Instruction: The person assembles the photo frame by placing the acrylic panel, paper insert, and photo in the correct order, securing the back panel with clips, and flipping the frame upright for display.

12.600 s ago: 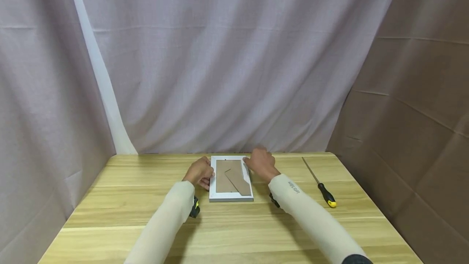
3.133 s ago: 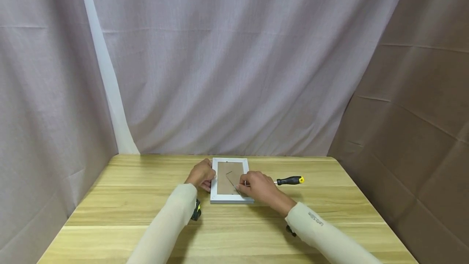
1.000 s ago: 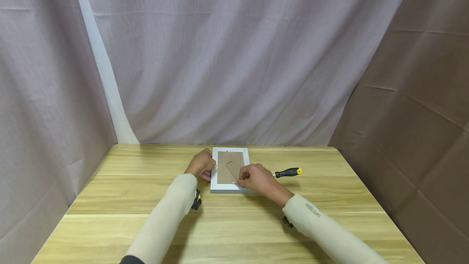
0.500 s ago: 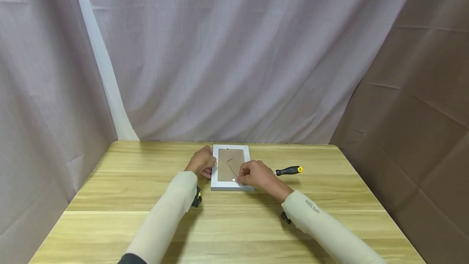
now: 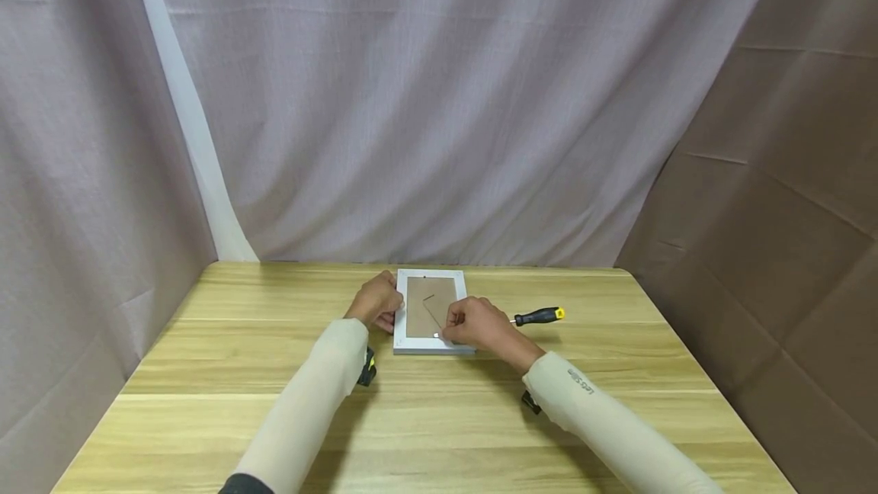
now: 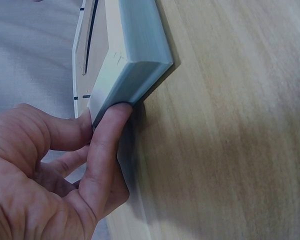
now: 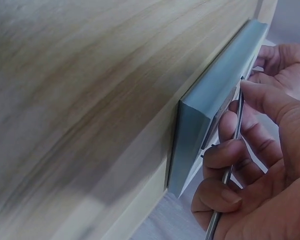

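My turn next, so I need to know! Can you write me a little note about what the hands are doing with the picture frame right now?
Left hand: steadies the white picture frame by its left edge.
Right hand: grips the screwdriver by its shaft, tip at the frame's back near the lower right.
The frame lies face down on the table, brown backing board still in.
Done: the tool is in place at the frame's back.
Left, probably: pry the backing's tabs and lift it out.

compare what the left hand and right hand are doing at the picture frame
The left hand grips only the left edge of the picture frame, thumb against its side. The right hand holds the shaft of a screwdriver, its tip at the frame's back near the lower right. Both hands touch the frame.
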